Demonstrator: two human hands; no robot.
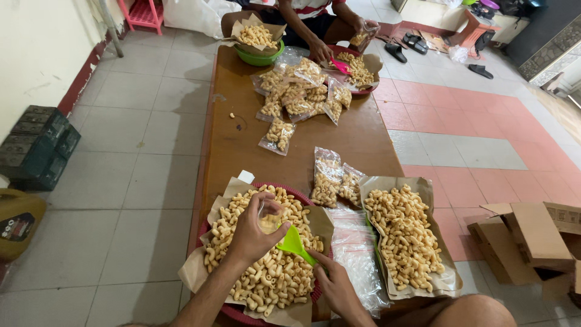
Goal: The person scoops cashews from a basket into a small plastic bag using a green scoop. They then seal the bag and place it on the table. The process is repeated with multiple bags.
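clear filled snack bags point(299, 97) mid-table, two bags point(334, 178) nearer, cardboard box point(532, 239) right

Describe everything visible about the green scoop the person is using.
The green scoop is small, bright lime, apparently plastic. The right hand grips its handle, and its open mouth tilts up toward a small clear bag held by the left hand. It hovers over the paper-lined red tray heaped with curled snacks.

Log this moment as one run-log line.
left hand: holds clear plastic bag | right hand: holds green plastic scoop | below: paper-lined tray of curled snacks
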